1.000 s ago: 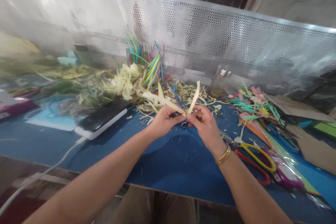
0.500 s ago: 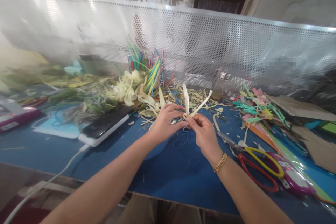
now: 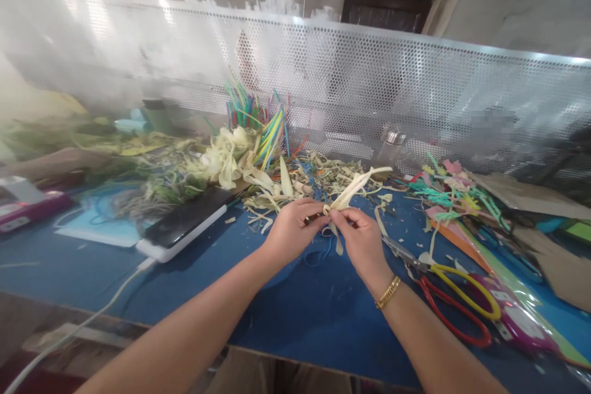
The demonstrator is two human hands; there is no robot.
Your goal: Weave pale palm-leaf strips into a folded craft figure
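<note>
My left hand (image 3: 292, 233) and my right hand (image 3: 362, 241) meet above the blue table (image 3: 295, 308), fingers pinched together on a bundle of pale leaf strips (image 3: 353, 188). The strips fan up and to the right from the pinch, and a short end hangs down between my hands. A gold bracelet (image 3: 388, 293) sits on my right wrist. A pile of pale strip cuttings (image 3: 295, 181) lies just behind my hands.
Scissors with yellow and red handles (image 3: 455, 305) lie right of my right wrist. A phone on a white power bank (image 3: 184, 225) with a cable lies at left. Coloured straws (image 3: 258, 117) stand before a perforated metal screen (image 3: 369, 86). Coloured paper scraps (image 3: 450, 188) lie at right.
The strips that stood upright between my hands now lean to the right and lie closer together. Both hands stay pinched on them, slightly lower in view.
</note>
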